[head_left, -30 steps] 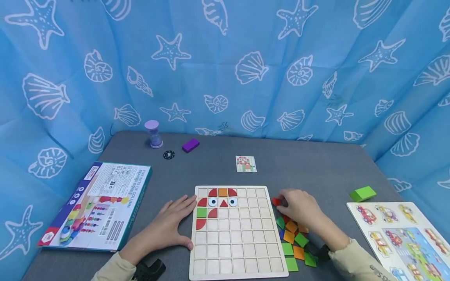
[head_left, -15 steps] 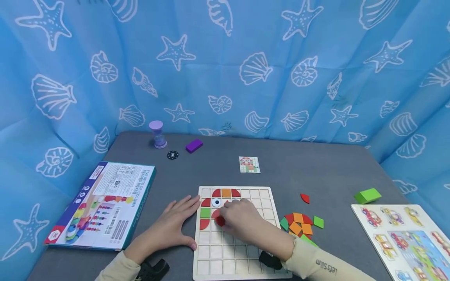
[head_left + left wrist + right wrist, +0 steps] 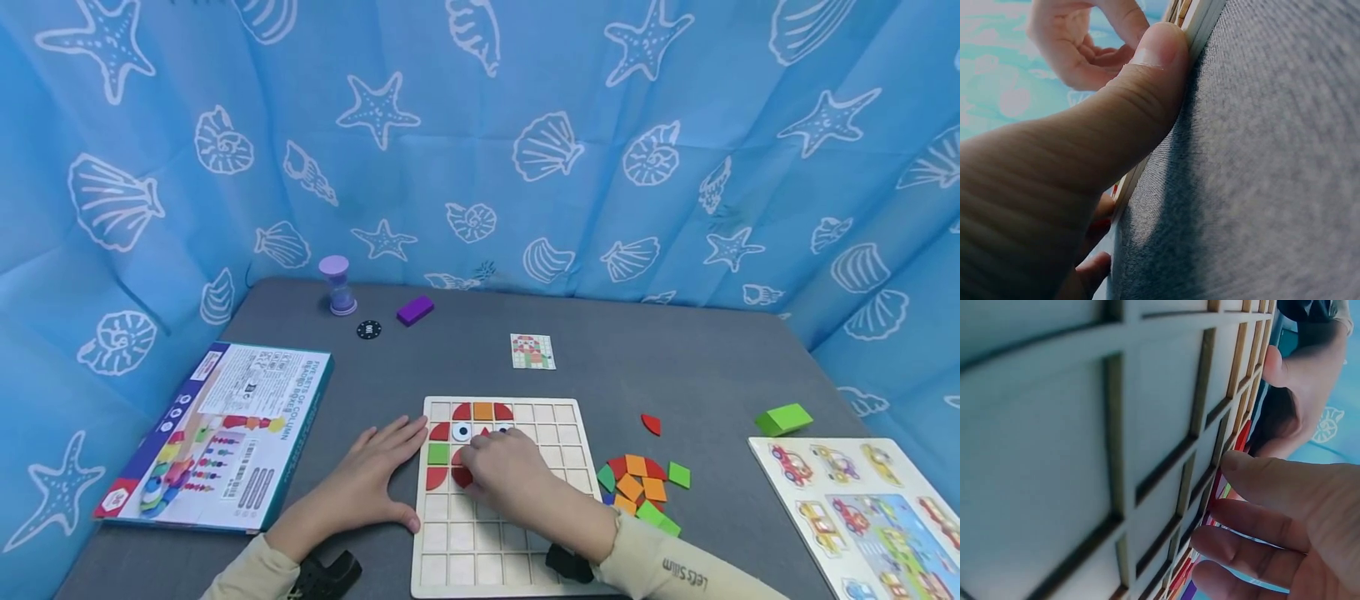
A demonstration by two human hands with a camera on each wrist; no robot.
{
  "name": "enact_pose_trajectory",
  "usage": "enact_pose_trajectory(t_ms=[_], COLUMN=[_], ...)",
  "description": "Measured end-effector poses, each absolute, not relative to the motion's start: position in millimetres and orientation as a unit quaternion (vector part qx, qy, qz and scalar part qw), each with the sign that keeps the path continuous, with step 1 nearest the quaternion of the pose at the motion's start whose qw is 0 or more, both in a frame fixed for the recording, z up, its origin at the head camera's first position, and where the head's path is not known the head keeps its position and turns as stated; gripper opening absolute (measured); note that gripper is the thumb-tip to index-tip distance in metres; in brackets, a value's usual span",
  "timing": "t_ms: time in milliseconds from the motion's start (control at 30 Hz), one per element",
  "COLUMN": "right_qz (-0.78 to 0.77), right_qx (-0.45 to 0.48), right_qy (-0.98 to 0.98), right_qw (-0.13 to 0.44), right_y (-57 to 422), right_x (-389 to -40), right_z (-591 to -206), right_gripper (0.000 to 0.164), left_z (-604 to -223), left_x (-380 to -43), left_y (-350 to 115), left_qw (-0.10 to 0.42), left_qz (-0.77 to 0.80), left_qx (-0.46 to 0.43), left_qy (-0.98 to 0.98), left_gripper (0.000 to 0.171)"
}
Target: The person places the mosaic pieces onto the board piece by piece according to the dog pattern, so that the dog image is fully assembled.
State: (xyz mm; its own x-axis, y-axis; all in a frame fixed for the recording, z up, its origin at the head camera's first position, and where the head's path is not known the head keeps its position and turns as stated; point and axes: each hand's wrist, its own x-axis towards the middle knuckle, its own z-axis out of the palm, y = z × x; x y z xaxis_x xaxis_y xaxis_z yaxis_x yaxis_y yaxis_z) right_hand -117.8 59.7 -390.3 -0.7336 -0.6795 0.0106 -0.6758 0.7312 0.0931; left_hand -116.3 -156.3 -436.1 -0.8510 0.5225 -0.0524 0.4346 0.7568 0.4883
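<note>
A wooden grid board (image 3: 487, 542) lies on the table, several of its upper-left cells filled with red, orange and green tiles and round eye tiles. Over it, my right hand (image 3: 510, 475) pinches a red quarter-circle tile (image 3: 461, 477) at a cell in the fourth row. Thumb and fingertips (image 3: 1235, 464) stay close about that tile in the right wrist view. Along the board's left edge rests my left hand (image 3: 371, 483), its fingers spread and fairly straight. Its thumb (image 3: 1160, 53) touches the board's side in the left wrist view.
Loose orange, red and green tiles (image 3: 634, 487) lie right of the board, a red quarter-circle (image 3: 651, 424) apart from them. A pattern card (image 3: 532, 352) is behind. A toy box (image 3: 225, 433) lies left; a vehicle puzzle (image 3: 855, 500) and green block (image 3: 783, 419) lie right.
My right hand has come from the loose tiles leftward onto the board with a red quarter-circle tile, which now sits lower at its cell. My left hand has stayed at the board's edge.
</note>
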Motion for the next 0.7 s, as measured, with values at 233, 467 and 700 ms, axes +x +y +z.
enact_pose_trajectory(t_ms=[233, 467, 700], right_qz=[-0.001, 0.047, 0.042], right_qx=[0.349, 0.182, 0.013], right_qy=[-0.937, -0.982, -0.995], right_qw=[0.028, 0.015, -0.089], right_y=[75.5, 163.8, 261.9], right_x=[-119.1, -138.9, -160.8], right_z=[-389.4, -380.6, -379.3], right_gripper=[0.023, 0.028, 0.043], left_z=[-437.1, -438.6, -439.1], left_x=[-116.0, -115.7, -117.0], left_y=[-153.9, -153.5, -154.3], left_qw=[0.095, 0.102, 0.098], left_qz=[0.229, 0.234, 0.234], left_qx=[0.248, 0.246, 0.249], left_qy=[0.936, 0.935, 0.935], left_gripper=[0.116, 0.117, 0.117])
